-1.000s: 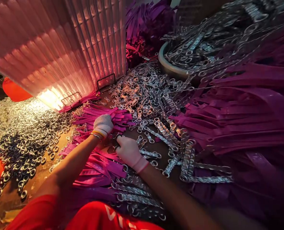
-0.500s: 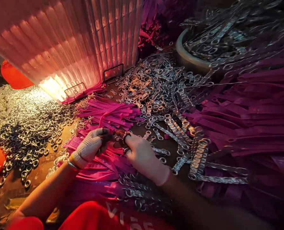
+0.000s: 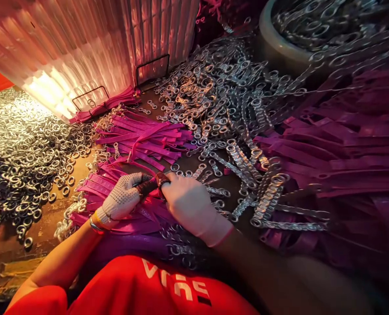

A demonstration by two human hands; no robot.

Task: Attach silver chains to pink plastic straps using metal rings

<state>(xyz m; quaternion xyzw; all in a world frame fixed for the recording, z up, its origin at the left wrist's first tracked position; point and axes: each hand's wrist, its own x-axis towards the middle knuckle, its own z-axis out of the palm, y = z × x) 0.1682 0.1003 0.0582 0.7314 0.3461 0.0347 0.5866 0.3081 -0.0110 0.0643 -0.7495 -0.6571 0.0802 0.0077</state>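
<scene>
My left hand, in a dotted white knit glove with dark fingertips, is closed in a pinch. Against it, fingertip to fingertip, my right hand is closed too, its white glove dark at the finger ends. A thin purple strap runs out from between the fingers toward the upper left; the part inside the grip is hidden. Below and around both hands lie more purple straps, some with metal links at their left ends. Another pile of purple straps lies just beyond.
Metal rings are heaped on the left. Metal links form a pile behind, with stacked link bundles at right. A round tub holds more links. Purple straps cover the right side. A ribbed translucent panel stands at the back.
My hands have drawn closer together, and a purple strap now shows running from the fingers to the upper left. The view has shifted slightly, with more of the red shirt in sight.
</scene>
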